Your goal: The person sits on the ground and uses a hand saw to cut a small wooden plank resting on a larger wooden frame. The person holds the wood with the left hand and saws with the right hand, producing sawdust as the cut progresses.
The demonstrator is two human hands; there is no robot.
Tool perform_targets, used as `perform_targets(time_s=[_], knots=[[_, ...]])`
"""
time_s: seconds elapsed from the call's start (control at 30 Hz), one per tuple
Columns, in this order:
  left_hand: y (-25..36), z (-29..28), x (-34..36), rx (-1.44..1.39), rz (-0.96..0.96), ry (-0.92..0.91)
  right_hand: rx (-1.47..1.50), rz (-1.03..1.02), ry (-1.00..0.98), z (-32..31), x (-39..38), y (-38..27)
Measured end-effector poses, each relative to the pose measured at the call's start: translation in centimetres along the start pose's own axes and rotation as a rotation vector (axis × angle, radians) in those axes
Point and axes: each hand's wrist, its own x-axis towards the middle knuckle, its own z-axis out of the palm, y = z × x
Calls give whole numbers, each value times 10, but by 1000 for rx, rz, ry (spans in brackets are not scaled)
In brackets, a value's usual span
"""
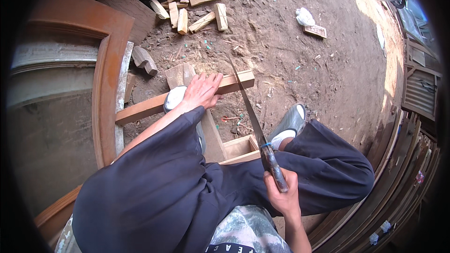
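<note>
My right hand (pixel 284 194) is closed round the dark, worn handle of a handsaw (pixel 250 105). The saw's long narrow blade points away from me and crosses a wooden beam (pixel 146 108) close to its right end. Whether the teeth have cut into the wood I cannot tell. Pressing down on the beam left of the blade is my left hand (pixel 203 91), fingers laid over its top. My left foot, in a white sock, is beside the beam under that hand. A wooden block (pixel 180 74) lies behind the beam.
Several wood offcuts (pixel 200 22) lie on the dirt at the far side. A brown wooden frame (pixel 101 93) stands at the left. My right slipper (pixel 291 121) is beside the saw, near a small wooden box (pixel 240 149). Long planks (pixel 391 178) are stacked at the right.
</note>
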Motion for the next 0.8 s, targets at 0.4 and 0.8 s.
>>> perform_targets(time_s=[0.4, 0.8], knots=[[-4, 2, -1, -78, -9, 13, -32, 82, -13, 3, -5, -14], [-3, 4, -3, -67, -10, 13, 1, 112, -18, 7, -13, -11]])
